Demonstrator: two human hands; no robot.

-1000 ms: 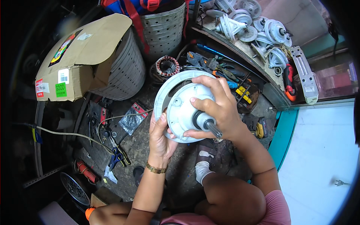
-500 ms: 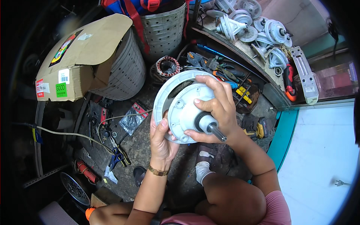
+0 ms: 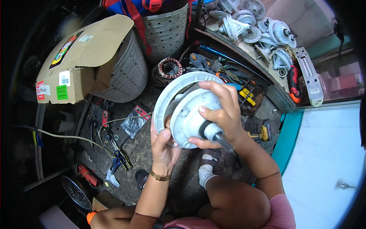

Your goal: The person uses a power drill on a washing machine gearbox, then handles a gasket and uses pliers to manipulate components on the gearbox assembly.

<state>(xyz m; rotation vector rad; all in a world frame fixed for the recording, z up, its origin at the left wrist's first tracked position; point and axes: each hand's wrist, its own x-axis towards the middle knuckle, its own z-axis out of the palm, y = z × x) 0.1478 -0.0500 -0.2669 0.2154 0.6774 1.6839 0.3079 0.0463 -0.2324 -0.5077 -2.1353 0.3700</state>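
Held up in front of me is a washing-machine gearbox (image 3: 188, 124), with a pale round housing, a black ring at its neck and a splined metal shaft (image 3: 225, 142) pointing down to the right. A wide white pulley wheel (image 3: 163, 97) sits behind the housing, with a gap between the two at the left. My left hand (image 3: 163, 149) grips the lower left of the pulley, its thumb at the front near the gap and its other fingers mostly hidden behind. My right hand (image 3: 227, 114) wraps round the right side of the housing, fingers spread over its face and neck.
Several similar gearboxes (image 3: 248, 24) lie on a shelf at the upper right. Hand tools (image 3: 225, 68) and a copper-wound stator (image 3: 170, 68) are beyond my hands. Pliers (image 3: 121, 158) and a cable (image 3: 72, 135) lie on the floor, below a cardboard box (image 3: 82, 49) and perforated drums (image 3: 166, 34).
The housing has shifted right and tilted away from the pulley, so the gap at its left looks wider. The shaft tip has moved slightly down and right. Both hands keep their hold.
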